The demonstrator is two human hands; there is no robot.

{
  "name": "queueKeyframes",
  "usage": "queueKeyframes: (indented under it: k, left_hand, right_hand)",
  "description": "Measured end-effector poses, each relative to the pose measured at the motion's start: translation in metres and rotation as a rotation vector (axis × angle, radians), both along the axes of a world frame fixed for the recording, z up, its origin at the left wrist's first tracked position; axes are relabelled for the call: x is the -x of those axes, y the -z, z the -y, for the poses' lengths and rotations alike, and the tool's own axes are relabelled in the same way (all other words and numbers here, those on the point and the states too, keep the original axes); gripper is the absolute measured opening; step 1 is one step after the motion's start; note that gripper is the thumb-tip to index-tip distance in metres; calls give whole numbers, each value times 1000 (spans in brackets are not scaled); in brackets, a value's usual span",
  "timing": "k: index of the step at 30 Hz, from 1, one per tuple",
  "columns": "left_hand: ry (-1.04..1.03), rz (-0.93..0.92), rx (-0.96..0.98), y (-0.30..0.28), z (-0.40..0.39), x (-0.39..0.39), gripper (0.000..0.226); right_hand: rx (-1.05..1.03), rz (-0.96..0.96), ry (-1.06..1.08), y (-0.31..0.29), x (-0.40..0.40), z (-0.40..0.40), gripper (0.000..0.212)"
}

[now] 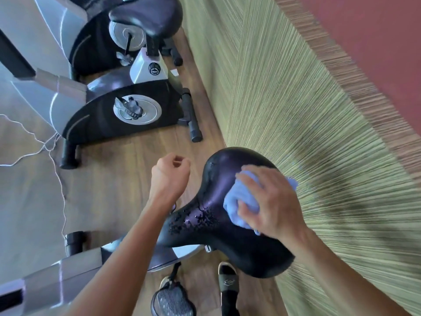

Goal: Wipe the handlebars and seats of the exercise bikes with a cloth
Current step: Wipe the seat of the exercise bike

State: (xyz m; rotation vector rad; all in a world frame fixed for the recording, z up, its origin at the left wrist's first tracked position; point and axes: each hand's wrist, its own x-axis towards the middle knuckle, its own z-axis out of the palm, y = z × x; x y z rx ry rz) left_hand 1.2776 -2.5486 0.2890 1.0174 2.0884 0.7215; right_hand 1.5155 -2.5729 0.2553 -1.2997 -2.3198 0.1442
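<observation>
Head view looks down on a row of exercise bikes beside a wall of green-and-tan striped panelling, and everything below is placed from the nearest glossy black padded bike seat. Beyond that seat, farther along the wood-plank floor, stand two more black-and-silver exercise bikes, the far one carrying its own black saddle. A thin white cord trails over the floor left of the seat. Below the seat a black sandal and a black pedal show.

On the right half of the seat the right hand grasps a bunched pale blue cloth, fingers curled round it and pressing it to the padding. Left of the seat, not touching it, the left hand is clenched on nothing.

A patch of dark specks sits on the seat's narrowing nose, just left of the cloth. To wipe well, I judge the cloth should sweep over that patch and the untouched left side, with firm, overlapping strokes out to the edges.
</observation>
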Motion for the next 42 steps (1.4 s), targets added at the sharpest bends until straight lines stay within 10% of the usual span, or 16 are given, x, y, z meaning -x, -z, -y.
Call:
queueKeyframes:
  k: [5,15,23,32,37,42]
  left_hand:
    - [-52,-6,-25,-3,13,24,17]
    - [-146,91,10,-7,29,39,20]
    - [-119,133,122,4,62,64,28]
    - [-196,172,136,7,91,85,41]
    - [-212,195,159,11,110,101,30]
    - [-181,210,170,15,98,87,28]
  right_hand:
    - [146,164,330,-8,70,-92,46]
    - [278,-5,-404,-15,113,21,33]
    - [81,74,156,-13,87,-64,28]
    - [58,18,-519,-8,135,46,29]
    - [-8,105,-351,-8,34,30,34]
    - [-24,72,-353,1,148,53,32]
